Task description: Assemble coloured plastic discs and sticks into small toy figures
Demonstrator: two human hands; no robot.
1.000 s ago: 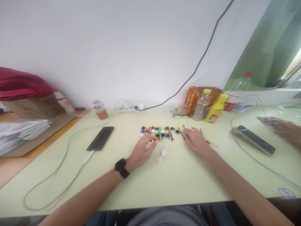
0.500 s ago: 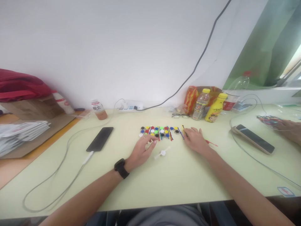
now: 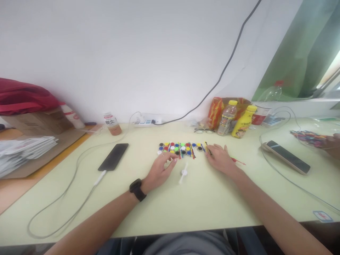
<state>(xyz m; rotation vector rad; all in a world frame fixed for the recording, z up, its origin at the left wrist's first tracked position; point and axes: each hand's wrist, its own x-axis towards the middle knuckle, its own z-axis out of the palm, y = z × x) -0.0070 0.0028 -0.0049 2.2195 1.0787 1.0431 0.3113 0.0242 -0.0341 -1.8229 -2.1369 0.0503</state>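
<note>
Several small round discs point(image 3: 188, 148) in red, yellow, blue, green, white and black lie in tight rows on the table, with thin coloured sticks point(image 3: 193, 151) between groups. My left hand point(image 3: 160, 167), with a black watch at the wrist, rests open with bent fingers over the lower left discs. In front of it a white two-armed spinner point(image 3: 184, 173) is tilted and slightly blurred. At the right end of the rows, my right hand point(image 3: 219, 157) lies with its fingers apart, touching blue, yellow and dark sticks point(image 3: 206, 148). A red arrow-shaped stick point(image 3: 238, 161) shows behind that hand.
A phone point(image 3: 113, 157) with a charging cable lies left; another phone point(image 3: 288, 157) lies right. Bottles point(image 3: 241, 122), glasses point(image 3: 203, 130) and a power strip point(image 3: 147, 121) stand along the wall. Another person's hand point(image 3: 332, 145) is beside coloured sticks point(image 3: 308, 138) at far right.
The white spinner has turned to a steeper angle. My right hand has shifted slightly left. My left hand stays in place, while the other person's hand has moved right.
</note>
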